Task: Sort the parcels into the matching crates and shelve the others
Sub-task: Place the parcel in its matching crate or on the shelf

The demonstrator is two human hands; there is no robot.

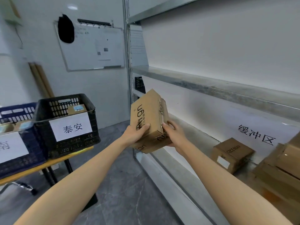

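Observation:
A brown cardboard parcel [148, 116] printed with dark letters is held up in the air at the left end of the metal shelving [211, 88]. My left hand [136, 133] grips its near left side, thumb on the top face. My right hand [173, 133] grips its right edge and underside. On the table at the left stand a black crate [90, 127] with a white paper label and a blue crate [24, 161] with another label. Each crate has parcels inside.
On the lower shelf [191, 133], under a white sign with black characters [256, 135], sit a small brown box [231, 154] and a stack of larger boxes [282, 169]. A whiteboard [94, 47] hangs on the back wall. Grey floor lies between table and shelving.

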